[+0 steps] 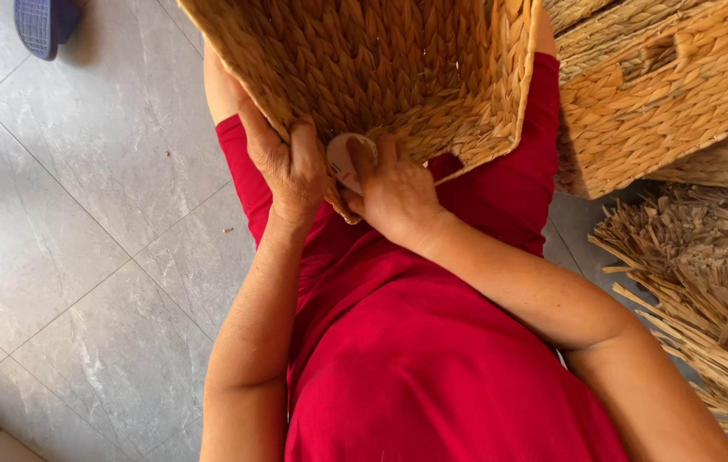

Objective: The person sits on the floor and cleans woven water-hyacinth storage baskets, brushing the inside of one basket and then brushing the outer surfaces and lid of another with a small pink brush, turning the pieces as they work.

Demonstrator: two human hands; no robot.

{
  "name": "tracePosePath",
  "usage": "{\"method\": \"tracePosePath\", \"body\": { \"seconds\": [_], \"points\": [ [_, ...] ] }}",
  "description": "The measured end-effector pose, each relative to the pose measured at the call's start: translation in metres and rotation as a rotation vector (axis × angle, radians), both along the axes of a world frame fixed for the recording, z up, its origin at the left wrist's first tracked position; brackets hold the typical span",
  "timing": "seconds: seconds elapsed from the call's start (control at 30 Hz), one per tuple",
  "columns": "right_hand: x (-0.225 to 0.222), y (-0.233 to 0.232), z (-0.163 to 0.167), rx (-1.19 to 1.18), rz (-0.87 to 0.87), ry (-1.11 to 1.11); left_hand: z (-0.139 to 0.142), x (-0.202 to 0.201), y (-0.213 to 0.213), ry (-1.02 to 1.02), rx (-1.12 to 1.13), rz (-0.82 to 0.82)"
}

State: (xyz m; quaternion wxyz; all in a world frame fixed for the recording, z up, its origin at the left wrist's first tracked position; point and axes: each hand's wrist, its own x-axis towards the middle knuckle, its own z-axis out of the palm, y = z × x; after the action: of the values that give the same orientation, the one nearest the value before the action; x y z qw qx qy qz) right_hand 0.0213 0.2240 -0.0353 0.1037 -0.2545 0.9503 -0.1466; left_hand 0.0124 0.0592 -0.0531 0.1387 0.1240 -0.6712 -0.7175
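Observation:
A square woven straw basket (398, 60) lies tipped on my lap, its open side facing me. My left hand (287, 162) grips the near rim of the basket with fingers curled over the weave. My right hand (394, 192) is closed on a small white round tool (343, 158) pressed against the same rim, right beside my left hand. I am seated in red clothing (432, 342), and both forearms reach forward to the basket.
A second woven basket with a handle slot (655, 103) stands on the floor at the upper right. A heap of dry straw strands (706, 282) lies at the right. Grey floor tiles (82, 214) spread to the left, with a blue slipper (43, 21) at the top left.

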Motion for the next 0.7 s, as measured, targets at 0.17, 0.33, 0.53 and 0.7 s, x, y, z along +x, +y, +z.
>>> {"method": "tracePosePath", "body": {
  "seconds": [0.17,0.33,0.53,0.7],
  "points": [
    [-0.037,0.058,0.007,0.224,0.092,0.217,0.001,0.003,-0.003,0.302,-0.174,-0.004],
    [-0.053,0.074,0.004,0.358,-0.082,0.055,-0.004,0.002,0.001,0.312,-0.121,-0.001],
    [-0.007,-0.007,0.000,0.092,0.015,-0.079,-0.001,0.002,-0.001,0.247,-0.167,0.017],
    [-0.025,0.028,0.002,0.079,0.071,0.087,0.002,0.004,-0.003,0.282,-0.167,0.001]
  ]
}}
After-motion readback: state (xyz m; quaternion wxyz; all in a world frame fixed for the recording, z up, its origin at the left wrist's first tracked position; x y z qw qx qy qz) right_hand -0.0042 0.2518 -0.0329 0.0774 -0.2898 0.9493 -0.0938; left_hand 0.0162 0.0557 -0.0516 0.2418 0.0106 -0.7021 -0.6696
